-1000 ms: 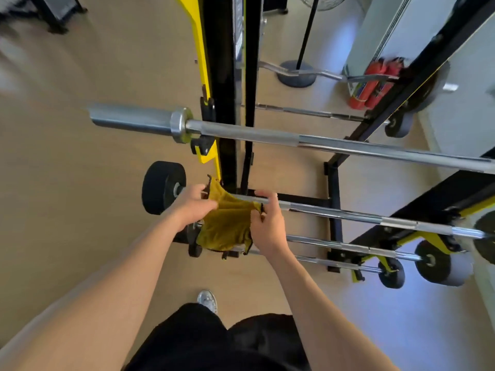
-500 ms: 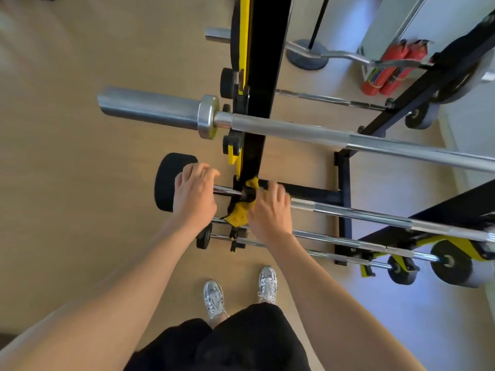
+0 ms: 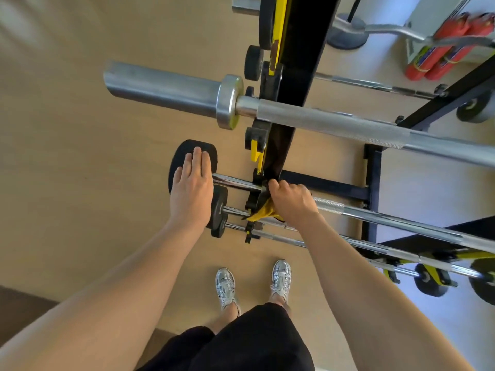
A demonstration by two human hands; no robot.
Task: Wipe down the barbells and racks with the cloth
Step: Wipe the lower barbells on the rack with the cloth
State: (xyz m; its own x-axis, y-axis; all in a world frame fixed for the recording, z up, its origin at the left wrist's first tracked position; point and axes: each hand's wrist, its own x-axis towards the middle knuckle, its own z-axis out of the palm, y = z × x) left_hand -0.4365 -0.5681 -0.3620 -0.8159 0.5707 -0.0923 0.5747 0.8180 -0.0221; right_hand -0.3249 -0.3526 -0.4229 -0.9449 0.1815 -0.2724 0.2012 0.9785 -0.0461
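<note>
Right grip (image 3: 292, 202) around crumpled cloth (image 3: 262, 214)

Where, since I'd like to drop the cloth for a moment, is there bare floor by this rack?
Bare wooden floor lies left of the black plate under the left hand, and between the shoes and the lowest bar. It is crowded at the black upright, where the right hand grips the cloth among the stacked bars.

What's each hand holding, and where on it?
Right hand grips the bunched cloth on the bar; left hand rests flat on the plate, holding nothing.
</note>
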